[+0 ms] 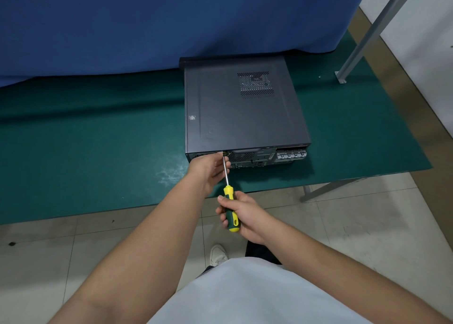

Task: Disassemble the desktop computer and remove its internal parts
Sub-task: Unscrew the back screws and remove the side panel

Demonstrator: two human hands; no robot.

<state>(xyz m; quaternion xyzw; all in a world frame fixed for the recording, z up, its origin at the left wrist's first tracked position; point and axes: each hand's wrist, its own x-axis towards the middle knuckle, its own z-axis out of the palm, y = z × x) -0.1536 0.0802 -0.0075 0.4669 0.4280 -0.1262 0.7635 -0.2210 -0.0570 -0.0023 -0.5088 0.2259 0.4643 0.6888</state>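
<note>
Desktop computer lies flat on the green table, cover on, rear panel facing me at the near edge. My right hand grips the yellow-green handle of the screwdriver, whose shaft runs up to the rear panel's top left. My left hand curls round the shaft near the tip, fingers against the panel.

My left hand hides the screwdriver tip and the screw it meets on the computer. The case sticker is too small to read.
</note>
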